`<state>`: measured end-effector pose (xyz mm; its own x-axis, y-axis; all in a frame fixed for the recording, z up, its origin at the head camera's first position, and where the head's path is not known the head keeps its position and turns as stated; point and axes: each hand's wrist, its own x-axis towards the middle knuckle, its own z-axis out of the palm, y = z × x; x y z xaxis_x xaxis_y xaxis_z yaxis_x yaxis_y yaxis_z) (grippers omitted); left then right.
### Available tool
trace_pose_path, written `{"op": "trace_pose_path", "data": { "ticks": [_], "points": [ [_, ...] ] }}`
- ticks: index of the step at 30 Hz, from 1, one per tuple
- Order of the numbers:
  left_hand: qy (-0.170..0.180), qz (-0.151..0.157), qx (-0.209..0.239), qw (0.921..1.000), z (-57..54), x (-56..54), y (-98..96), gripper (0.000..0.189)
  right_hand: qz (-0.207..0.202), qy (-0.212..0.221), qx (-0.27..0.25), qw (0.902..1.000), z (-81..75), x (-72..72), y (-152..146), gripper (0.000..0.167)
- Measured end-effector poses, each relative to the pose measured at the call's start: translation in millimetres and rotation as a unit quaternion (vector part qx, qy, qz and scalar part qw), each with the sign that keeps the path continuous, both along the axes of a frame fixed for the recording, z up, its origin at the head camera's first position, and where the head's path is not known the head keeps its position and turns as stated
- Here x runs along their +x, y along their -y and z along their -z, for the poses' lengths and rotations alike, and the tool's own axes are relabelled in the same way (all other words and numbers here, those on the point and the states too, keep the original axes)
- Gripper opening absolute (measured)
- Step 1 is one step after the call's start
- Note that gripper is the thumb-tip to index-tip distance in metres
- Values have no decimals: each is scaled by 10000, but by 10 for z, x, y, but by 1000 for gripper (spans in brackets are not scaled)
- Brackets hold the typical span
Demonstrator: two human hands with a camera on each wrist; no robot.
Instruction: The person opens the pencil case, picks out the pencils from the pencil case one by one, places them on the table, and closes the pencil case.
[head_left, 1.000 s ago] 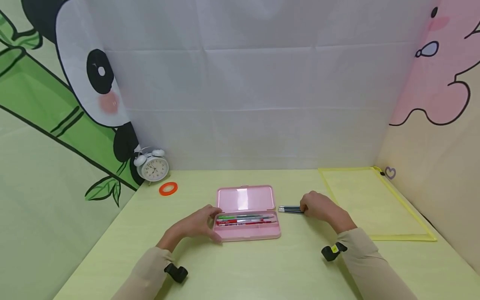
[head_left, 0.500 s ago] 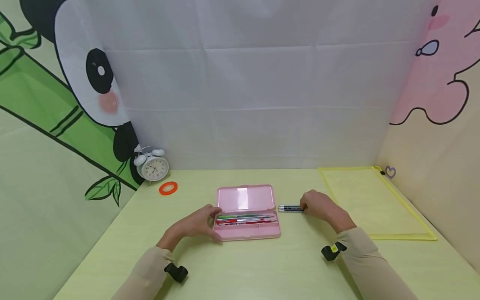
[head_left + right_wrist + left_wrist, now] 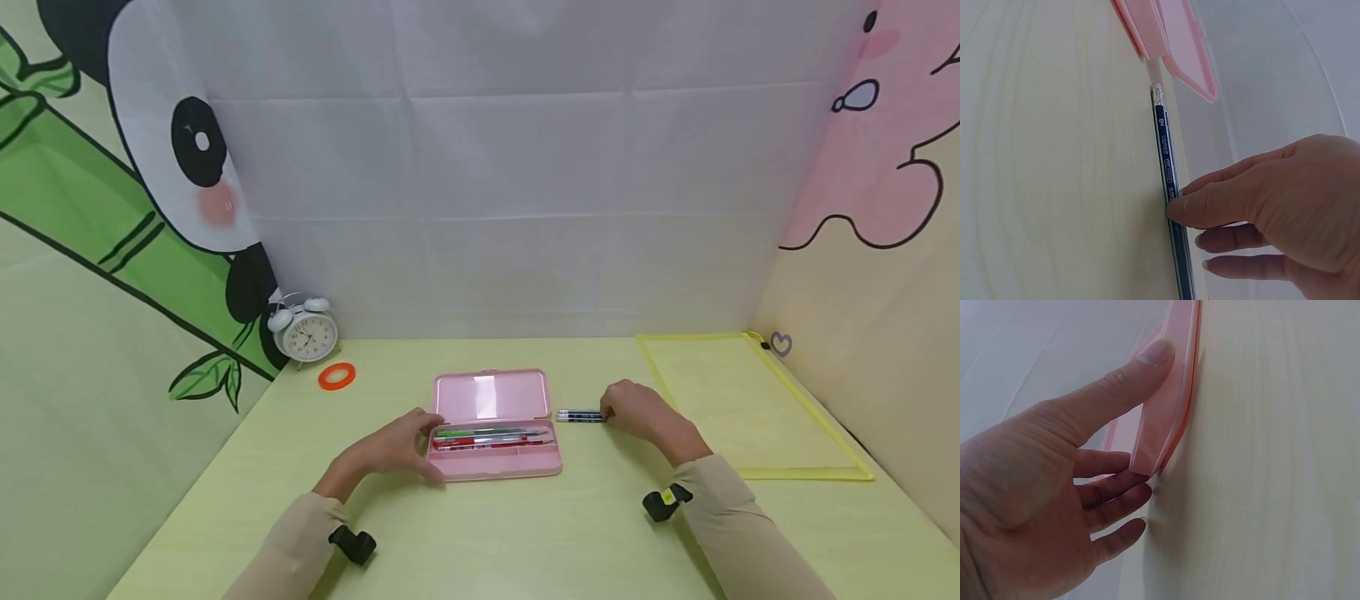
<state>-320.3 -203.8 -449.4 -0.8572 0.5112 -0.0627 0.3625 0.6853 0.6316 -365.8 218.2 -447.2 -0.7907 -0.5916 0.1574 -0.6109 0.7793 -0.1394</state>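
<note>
A pink pencil case lies open on the table, its lid folded back. Inside it lie several pens and pencils, green and red among them. My left hand grips the case's left end; in the left wrist view the thumb lies along the front wall and the fingers are at the end and behind. Right of the case, my right hand pinches dark blue pencils lying on the table, eraser ends toward the case. The right wrist view shows thumb and forefinger on these pencils; their exact count is unclear.
A white alarm clock stands at the back left, with an orange ring, perhaps a tape roll, before it. A yellow-edged zip pouch lies flat at the right. A pale cloth wall rises behind the table.
The dark blue pencils under the right hand lie slightly closer together than a second ago. Both hands and the pencil case have stayed in place.
</note>
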Motion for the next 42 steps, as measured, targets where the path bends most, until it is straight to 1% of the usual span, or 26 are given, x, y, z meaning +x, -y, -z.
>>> {"op": "trace_pose_path", "data": {
  "ticks": [4,9,12,17,19,21,24,27,32,36,39,42],
  "points": [
    [-22,12,-3,10000,-1,-2,3,91,-33,-11,-30,10000,-37,6,-1,12],
    [-73,52,-20,10000,18,-23,-15,90,-124,4,-234,9996,-138,28,50,12],
    [-70,72,7,9999,33,-39,-34,89,-305,-12,-410,9987,-189,56,129,10],
    [-20,38,31,10000,36,-31,-35,89,-800,-70,-722,9942,-217,145,328,9],
    [-20,42,12,10000,35,-24,-29,89,-964,21,-852,9917,-216,181,430,8],
    [-39,47,-10,10000,34,-18,-22,89,-1084,210,-993,9889,-210,205,541,9],
    [-70,52,-32,10000,36,-15,-18,89,-1189,529,-1075,9857,-195,217,708,12],
    [-55,26,-24,10000,32,-9,-21,90,-1275,717,-1034,9838,-188,209,857,14],
    [-65,17,5,10000,31,5,-15,90,-1313,668,-769,9861,-182,181,1029,12],
    [-33,-34,-45,10000,38,15,-4,91,-1160,710,-589,9890,-168,173,1104,12],
    [-30,-76,-81,9999,31,18,0,92,-1034,570,-421,9921,-153,164,1156,13],
    [-65,-76,-94,9999,16,16,2,92,-951,292,-181,9949,-130,152,1204,15]
  ]
}}
